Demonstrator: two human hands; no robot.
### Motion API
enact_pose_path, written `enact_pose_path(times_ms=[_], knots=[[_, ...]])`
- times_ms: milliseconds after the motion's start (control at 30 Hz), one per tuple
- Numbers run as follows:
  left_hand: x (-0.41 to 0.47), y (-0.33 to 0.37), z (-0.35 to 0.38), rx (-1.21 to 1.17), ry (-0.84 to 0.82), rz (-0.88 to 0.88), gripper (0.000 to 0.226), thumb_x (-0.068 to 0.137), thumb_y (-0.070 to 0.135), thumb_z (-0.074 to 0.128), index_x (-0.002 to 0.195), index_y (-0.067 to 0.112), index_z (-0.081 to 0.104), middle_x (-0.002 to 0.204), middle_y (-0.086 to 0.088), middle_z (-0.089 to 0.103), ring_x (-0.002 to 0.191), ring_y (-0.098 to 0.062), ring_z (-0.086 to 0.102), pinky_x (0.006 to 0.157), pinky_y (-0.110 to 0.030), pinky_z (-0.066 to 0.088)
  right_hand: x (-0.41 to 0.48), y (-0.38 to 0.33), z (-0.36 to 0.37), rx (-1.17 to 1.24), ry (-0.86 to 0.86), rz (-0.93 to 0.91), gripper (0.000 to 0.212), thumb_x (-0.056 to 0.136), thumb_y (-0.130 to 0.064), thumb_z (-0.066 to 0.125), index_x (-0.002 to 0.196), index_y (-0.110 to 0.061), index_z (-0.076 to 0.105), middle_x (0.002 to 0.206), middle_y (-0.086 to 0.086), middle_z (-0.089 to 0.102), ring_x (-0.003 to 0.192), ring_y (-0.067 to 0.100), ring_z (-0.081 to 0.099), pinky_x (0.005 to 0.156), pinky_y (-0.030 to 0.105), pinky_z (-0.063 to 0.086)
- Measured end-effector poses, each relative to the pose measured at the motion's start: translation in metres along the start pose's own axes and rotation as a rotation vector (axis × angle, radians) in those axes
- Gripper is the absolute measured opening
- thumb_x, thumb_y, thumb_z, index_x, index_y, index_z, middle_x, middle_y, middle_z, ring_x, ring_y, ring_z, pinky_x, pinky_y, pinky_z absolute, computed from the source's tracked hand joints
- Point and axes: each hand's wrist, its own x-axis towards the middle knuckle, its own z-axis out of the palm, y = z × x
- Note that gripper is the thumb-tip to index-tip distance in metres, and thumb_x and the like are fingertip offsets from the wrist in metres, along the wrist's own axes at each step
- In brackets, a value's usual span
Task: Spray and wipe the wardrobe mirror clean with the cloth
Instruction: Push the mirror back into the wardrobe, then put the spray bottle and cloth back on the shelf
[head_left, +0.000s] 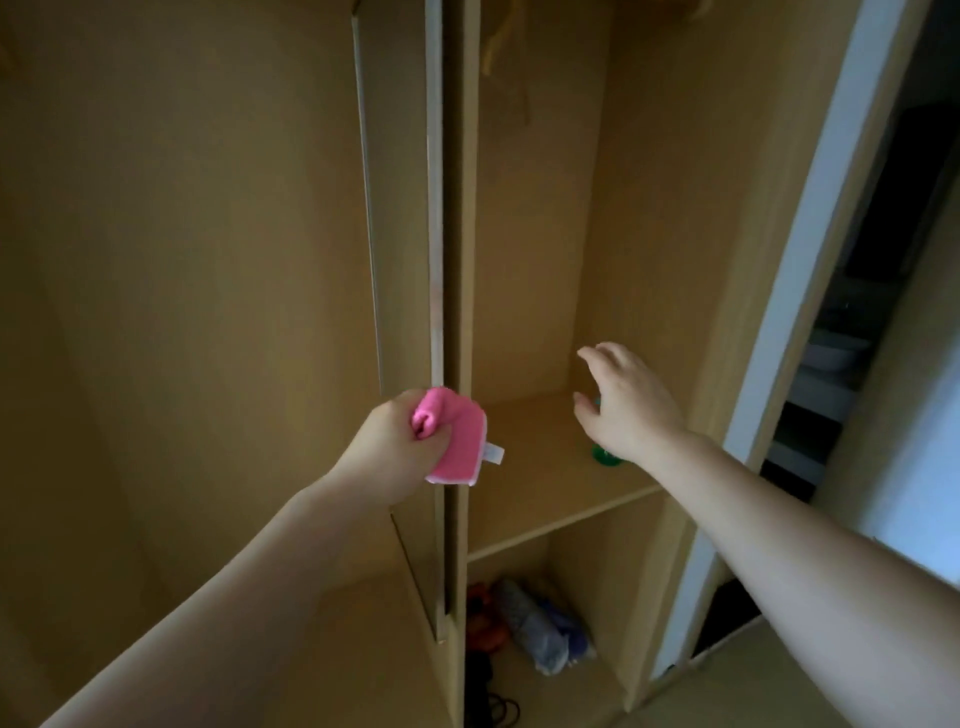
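My left hand (395, 447) grips a folded pink cloth (460, 441) with a white tag, held against the edge of a wardrobe door (435, 260). My right hand (623, 400) reaches over the wooden shelf (545, 467) with fingers spread and holds nothing. Just under its palm sits a green object (602, 453), mostly hidden by the hand; it may be the spray bottle, but I cannot tell. The door on the left is seen nearly edge-on, so its mirror face does not show.
Below the shelf, the lower compartment holds bundled items (540, 629) and dark cords. A white-edged sliding door (810, 260) stands at the right, with a dark compartment of stacked things (826, 364) behind it. Hangers (498, 47) hang at the top.
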Motion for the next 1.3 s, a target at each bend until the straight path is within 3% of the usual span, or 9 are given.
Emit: enact_pose_path(times_ms=[100,300,500,600,800,933,1067,1200,1300], knots=[[0.020,0.004,0.046,-0.033,-0.046,0.015,0.026,0.091,0.014,0.057,0.105,0.036,0.057,0.089,0.006,0.068,0.076,0.006,0.065,0.056,-0.009,0.049,0.007,0.044,0.011,0.033,-0.002,0.036,0.058,0.095,-0.037,0.052,0.147,-0.019,0.034,0.149,0.002,0.038,0.134,0.023,0.041,0.103,0.038,0.044],[0.089,0.012,0.146,-0.013,-0.052,-0.056,0.025,0.092,0.018,0.057,0.112,0.033,0.055,0.092,0.010,0.064,0.078,-0.004,0.062,0.050,-0.009,0.046,0.030,0.144,0.048,0.118,-0.061,0.042,0.056,0.095,-0.034,0.052,0.146,-0.019,0.034,0.147,0.000,0.038,0.122,0.022,0.050,0.089,0.033,0.048],[0.141,0.007,0.211,0.045,-0.001,-0.161,0.024,0.093,0.014,0.056,0.111,0.030,0.056,0.090,0.000,0.067,0.080,-0.017,0.066,0.067,-0.033,0.058,0.064,0.221,0.081,0.184,-0.142,0.040,0.056,0.096,-0.032,0.053,0.147,-0.020,0.033,0.144,0.001,0.040,0.103,0.022,0.058,0.073,0.027,0.040],[0.159,-0.004,0.232,0.047,0.005,-0.224,0.026,0.093,0.013,0.055,0.116,0.026,0.056,0.088,0.000,0.066,0.077,-0.015,0.065,0.058,-0.022,0.053,0.079,0.243,0.101,0.225,-0.193,0.070,0.058,0.096,-0.032,0.054,0.148,-0.021,0.032,0.143,0.001,0.040,0.097,0.020,0.058,0.072,0.025,0.038],[0.202,-0.033,0.256,0.069,-0.021,-0.264,0.019,0.093,0.016,0.055,0.093,0.034,0.056,0.079,0.001,0.063,0.064,-0.008,0.059,0.043,-0.009,0.042,0.106,0.268,0.151,0.272,-0.262,0.132,0.058,0.095,-0.032,0.055,0.147,-0.025,0.031,0.143,0.002,0.042,0.087,0.017,0.056,0.062,0.023,0.039],[0.244,-0.053,0.269,0.021,-0.065,-0.282,0.015,0.094,0.018,0.057,0.104,0.029,0.055,0.088,0.001,0.062,0.077,-0.013,0.062,0.056,-0.021,0.048,0.129,0.280,0.187,0.269,-0.292,0.243,0.063,0.093,-0.035,0.056,0.149,-0.025,0.029,0.143,0.004,0.047,0.087,0.020,0.063,0.059,0.023,0.041],[0.280,-0.069,0.284,0.006,-0.129,-0.264,0.016,0.090,0.019,0.063,0.103,0.024,0.056,0.095,-0.004,0.063,0.086,-0.023,0.064,0.069,-0.035,0.052,0.158,0.285,0.219,0.246,-0.364,0.323,0.064,0.094,-0.044,0.052,0.150,-0.021,0.029,0.117,0.005,0.064,0.070,0.013,0.064,0.050,0.027,0.047],[0.304,-0.085,0.300,-0.038,-0.170,-0.314,0.012,0.089,0.030,0.068,0.089,0.029,0.056,0.088,0.003,0.062,0.084,-0.020,0.065,0.062,-0.025,0.050,0.178,0.285,0.250,0.287,-0.395,0.392,0.044,0.092,-0.039,0.059,0.128,-0.016,0.047,0.076,-0.007,0.058,0.057,0.005,0.053,0.042,0.023,0.032],[0.316,-0.097,0.308,0.024,-0.156,-0.316,0.017,0.088,0.033,0.068,0.081,0.028,0.053,0.084,0.004,0.059,0.085,-0.021,0.065,0.062,-0.024,0.047,0.186,0.287,0.269,0.311,-0.412,0.419,0.028,0.091,-0.032,0.061,0.112,-0.016,0.054,0.070,-0.006,0.055,0.057,0.008,0.054,0.043,0.024,0.031]])
